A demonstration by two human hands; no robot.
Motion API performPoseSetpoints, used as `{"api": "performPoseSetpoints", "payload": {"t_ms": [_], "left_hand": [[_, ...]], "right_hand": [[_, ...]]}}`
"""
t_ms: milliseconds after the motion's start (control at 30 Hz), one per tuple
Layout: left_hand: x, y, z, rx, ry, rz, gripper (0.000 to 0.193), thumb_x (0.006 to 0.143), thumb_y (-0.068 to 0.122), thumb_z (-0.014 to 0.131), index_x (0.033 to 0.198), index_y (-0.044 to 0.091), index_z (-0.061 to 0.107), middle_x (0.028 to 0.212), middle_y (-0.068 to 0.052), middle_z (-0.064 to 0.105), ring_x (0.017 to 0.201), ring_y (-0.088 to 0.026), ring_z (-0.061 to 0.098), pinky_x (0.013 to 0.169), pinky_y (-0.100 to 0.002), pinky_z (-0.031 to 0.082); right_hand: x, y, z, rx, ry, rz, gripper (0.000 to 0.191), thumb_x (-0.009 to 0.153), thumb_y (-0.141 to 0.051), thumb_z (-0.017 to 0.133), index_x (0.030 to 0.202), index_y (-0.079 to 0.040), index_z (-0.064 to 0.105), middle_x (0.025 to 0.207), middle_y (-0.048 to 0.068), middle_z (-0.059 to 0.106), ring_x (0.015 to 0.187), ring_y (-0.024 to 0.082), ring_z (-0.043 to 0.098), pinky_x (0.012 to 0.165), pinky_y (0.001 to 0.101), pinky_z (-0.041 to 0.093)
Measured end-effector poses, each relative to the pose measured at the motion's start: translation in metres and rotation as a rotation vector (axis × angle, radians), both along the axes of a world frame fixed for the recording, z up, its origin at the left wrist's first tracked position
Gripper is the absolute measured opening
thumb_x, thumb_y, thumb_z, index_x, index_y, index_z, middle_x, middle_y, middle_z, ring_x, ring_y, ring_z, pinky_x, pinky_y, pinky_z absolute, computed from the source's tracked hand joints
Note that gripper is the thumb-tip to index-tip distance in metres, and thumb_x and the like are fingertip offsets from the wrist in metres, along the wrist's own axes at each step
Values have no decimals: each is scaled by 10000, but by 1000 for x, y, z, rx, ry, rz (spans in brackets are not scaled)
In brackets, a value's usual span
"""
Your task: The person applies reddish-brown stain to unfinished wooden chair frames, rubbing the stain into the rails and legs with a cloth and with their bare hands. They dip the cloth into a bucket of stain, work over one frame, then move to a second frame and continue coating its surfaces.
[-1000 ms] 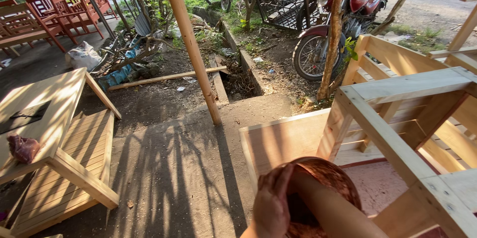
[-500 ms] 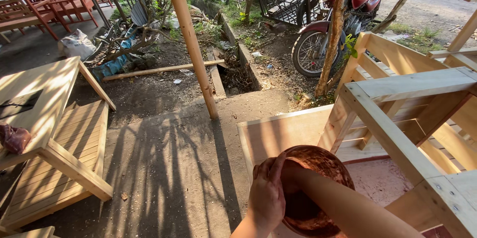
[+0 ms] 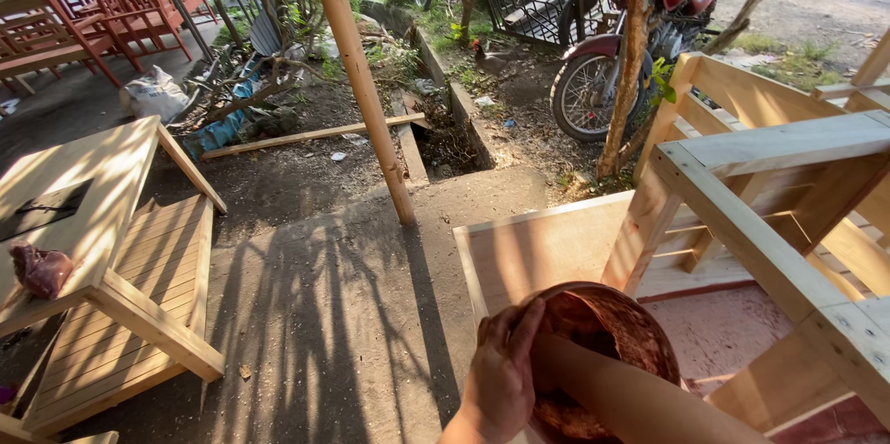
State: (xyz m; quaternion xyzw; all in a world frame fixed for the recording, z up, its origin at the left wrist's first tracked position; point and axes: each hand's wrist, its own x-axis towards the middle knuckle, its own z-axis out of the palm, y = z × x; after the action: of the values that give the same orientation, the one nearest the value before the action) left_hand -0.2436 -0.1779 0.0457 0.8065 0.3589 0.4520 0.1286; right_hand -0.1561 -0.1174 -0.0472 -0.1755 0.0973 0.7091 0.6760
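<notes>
Down low, left hand (image 3: 501, 379) fingers grip the reddish bowl (image 3: 603, 356) rim; right hand seemingly hidden inside

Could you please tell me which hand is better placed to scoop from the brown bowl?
Probably the right: the right forearm reaches inside the brown bowl, its hand hidden, while the left hand grips the rim.

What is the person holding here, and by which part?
The left hand grips a round reddish-brown bowl by its near rim. The right forearm reaches into the bowl; that hand is hidden, so its hold cannot be told.
</notes>
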Motion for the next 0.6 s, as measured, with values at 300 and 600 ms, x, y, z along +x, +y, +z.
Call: {"api": "performPoseSetpoints", "payload": {"t_ms": [300,600], "left_hand": [[17,15,22,-141,40,-30,548,950,-28,474,1493,38,509,1265,-225,616,1144,-412,551,1035,-474,454],[14,14,16,-40,14,-18,551,930,-47,492,1474,30,523,1275,-228,619,1136,-415,570,1033,-466,473]], "right_hand": [[26,-4,5,95,158,-193,592,876,-168,687,1438,-81,523,1426,139,589,1319,197,545,1183,372,355],[66,25,41,-46,-599,426,482,942,-172,593,1416,-92,549,1399,139,611,1299,181,562,1135,346,374]]}}
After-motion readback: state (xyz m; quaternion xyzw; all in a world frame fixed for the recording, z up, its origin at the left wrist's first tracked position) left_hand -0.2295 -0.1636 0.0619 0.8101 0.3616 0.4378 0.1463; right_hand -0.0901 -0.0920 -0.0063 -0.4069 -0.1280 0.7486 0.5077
